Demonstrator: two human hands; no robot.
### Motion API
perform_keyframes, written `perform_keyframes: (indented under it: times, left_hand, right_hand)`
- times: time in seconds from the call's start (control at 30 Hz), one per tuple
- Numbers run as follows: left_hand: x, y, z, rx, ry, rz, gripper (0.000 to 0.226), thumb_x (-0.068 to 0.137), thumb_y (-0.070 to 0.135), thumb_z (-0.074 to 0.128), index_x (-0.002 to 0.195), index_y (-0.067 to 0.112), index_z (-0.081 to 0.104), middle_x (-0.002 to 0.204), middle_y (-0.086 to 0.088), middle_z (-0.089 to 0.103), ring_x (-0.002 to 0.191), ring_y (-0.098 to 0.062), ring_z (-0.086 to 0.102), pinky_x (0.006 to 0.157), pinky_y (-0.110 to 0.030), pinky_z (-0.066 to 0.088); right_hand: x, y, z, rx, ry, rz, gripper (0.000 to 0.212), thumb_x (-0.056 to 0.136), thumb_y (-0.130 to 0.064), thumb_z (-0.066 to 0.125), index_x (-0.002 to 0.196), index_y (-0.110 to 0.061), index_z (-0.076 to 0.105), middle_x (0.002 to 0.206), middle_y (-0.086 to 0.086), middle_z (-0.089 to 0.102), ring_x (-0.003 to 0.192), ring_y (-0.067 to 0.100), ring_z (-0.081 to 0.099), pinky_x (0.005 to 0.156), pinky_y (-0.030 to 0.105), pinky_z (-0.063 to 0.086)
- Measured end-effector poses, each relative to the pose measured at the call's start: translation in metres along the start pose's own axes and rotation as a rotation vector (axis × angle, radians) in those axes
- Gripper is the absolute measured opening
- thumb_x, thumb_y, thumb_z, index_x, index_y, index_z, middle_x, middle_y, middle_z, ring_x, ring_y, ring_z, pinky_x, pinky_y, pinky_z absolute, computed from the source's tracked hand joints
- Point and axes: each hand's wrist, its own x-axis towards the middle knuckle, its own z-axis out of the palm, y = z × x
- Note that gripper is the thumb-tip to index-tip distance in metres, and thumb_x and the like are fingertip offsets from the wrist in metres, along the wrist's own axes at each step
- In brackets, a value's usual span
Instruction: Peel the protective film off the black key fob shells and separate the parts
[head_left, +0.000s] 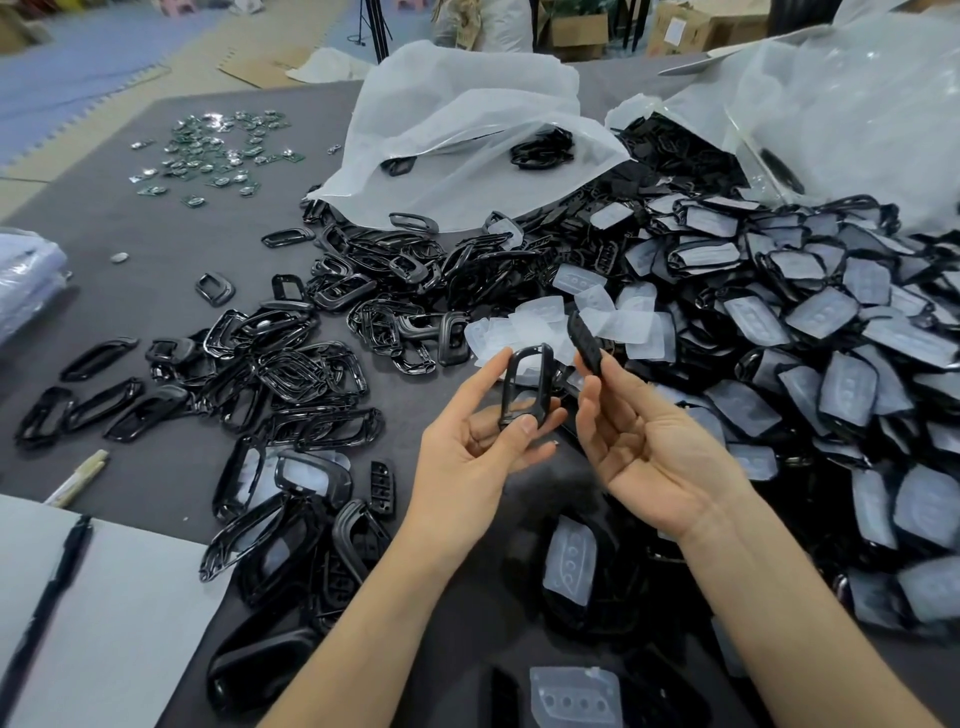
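The left hand (478, 441) pinches a black frame (525, 387) upright between thumb and fingertips. At its 3 o'clock the right hand (654, 447), palm up, holds a button pad (584, 344) at its fingertips. Filmed shells (831, 322) heap at 2 o'clock, and bare frames (291, 364) lie at 10.

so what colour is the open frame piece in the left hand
Black. The frame pinched by the left hand shows best in the head view.

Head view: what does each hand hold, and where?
Left hand pinches the black fob frame by its lower end; right hand, the black button panel by its lower end.
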Motion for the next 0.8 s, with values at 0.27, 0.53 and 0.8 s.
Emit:
perform_keyframes:
  times: [0.27, 0.53, 0.8]
  left_hand:
    - [0.0004, 0.0033, 0.0004, -0.023, 0.005, 0.009, 0.051, 0.092, -0.007, 0.053, 0.123, 0.034, 0.051, 0.093, -0.002, 0.076, 0.093, -0.016, 0.072, 0.071, -0.020, 0.056]
    - [-0.0009, 0.0047, -0.0001, 0.003, -0.025, 0.017, 0.057, 0.092, -0.008, 0.053, 0.126, 0.038, 0.049, 0.093, 0.000, 0.076, 0.093, -0.016, 0.072, 0.072, -0.021, 0.056]
    - [0.0000, 0.0043, 0.0005, 0.007, 0.046, 0.025, 0.029, 0.094, -0.005, 0.052, 0.108, 0.017, 0.065, 0.091, -0.008, 0.074, 0.085, -0.020, 0.074, 0.068, -0.019, 0.055]
  right_hand:
    - [-0.0040, 0.0042, -0.0004, -0.438, -0.018, -0.380, 0.010, 0.066, -0.010, 0.069, 0.071, -0.012, 0.078, 0.070, 0.007, 0.072, 0.062, 0.012, 0.069, 0.058, 0.016, 0.054]
    - [-0.0036, 0.0068, 0.0009, -0.485, 0.010, -0.408, 0.009, 0.064, -0.010, 0.069, 0.069, -0.010, 0.077, 0.075, 0.007, 0.073, 0.062, 0.013, 0.068, 0.060, 0.015, 0.054]
    - [-0.0018, 0.0054, -0.0028, -0.606, -0.055, -0.369, 0.028, 0.082, 0.007, 0.061, 0.073, -0.013, 0.079, 0.078, 0.006, 0.074, 0.064, 0.010, 0.067, 0.064, 0.013, 0.052]
